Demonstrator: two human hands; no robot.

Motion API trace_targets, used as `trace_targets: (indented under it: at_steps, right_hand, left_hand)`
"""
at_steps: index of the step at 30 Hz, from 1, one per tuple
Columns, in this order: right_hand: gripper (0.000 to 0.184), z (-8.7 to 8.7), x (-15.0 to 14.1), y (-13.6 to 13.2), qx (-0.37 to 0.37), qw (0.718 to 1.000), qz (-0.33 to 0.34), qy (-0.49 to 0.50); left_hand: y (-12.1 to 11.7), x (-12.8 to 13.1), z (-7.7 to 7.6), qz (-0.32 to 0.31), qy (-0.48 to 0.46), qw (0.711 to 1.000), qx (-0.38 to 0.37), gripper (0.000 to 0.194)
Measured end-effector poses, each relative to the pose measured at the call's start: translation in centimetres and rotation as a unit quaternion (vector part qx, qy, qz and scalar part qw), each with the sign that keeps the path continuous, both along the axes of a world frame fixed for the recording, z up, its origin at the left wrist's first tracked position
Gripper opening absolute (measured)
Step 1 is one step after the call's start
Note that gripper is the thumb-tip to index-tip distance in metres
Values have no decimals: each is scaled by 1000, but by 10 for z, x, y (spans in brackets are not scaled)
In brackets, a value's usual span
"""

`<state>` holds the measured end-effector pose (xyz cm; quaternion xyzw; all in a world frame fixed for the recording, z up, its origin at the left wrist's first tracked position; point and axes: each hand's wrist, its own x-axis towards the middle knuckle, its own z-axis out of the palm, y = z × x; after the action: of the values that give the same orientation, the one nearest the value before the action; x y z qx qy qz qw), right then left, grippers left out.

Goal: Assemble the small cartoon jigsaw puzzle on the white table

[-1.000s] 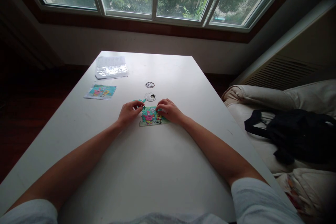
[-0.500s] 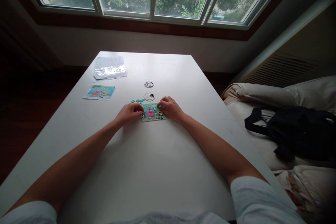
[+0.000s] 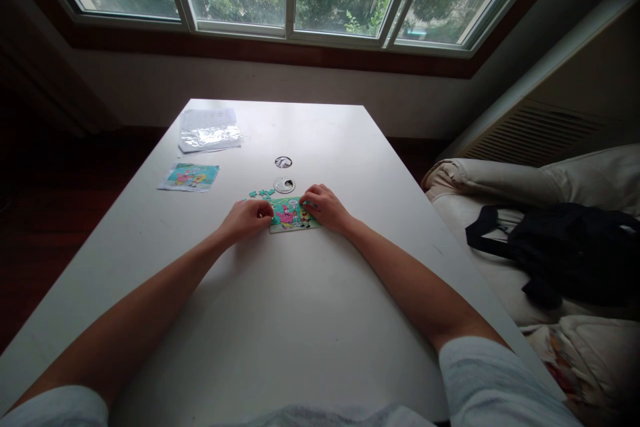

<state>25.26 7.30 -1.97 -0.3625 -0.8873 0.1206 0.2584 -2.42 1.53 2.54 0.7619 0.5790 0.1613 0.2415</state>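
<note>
A small jigsaw puzzle (image 3: 289, 219) with a green and pink cartoon picture lies flat on the white table. At its left edge is my left hand (image 3: 247, 218), thumb and fingertips pinched together; whatever is between them is too small to make out. My right hand (image 3: 326, 205) grips the puzzle's right side, its curled fingers resting on the top and covering that corner. Several loose teal puzzle pieces (image 3: 263, 193) lie just beyond the puzzle's upper left corner.
Two round discs (image 3: 285, 185) lie beyond the puzzle. A printed picture sheet (image 3: 191, 177) and papers in a clear plastic sleeve (image 3: 210, 130) are on the left of the table (image 3: 300, 320). To the right, a black bag (image 3: 575, 253) rests on a pale sofa (image 3: 500, 177).
The left fingertips have shifted slightly at the puzzle's left edge, and the teal bit that showed beside them is no longer distinct. My right hand has stayed in place.
</note>
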Motion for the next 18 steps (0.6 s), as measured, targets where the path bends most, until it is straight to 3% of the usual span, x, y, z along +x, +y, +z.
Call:
trace_targets:
  at_steps: [18]
  right_hand:
    - [14,0,-1,0,5,1000,1,2]
  left_hand:
    - [-5,7,3,-27,41,998,31,16]
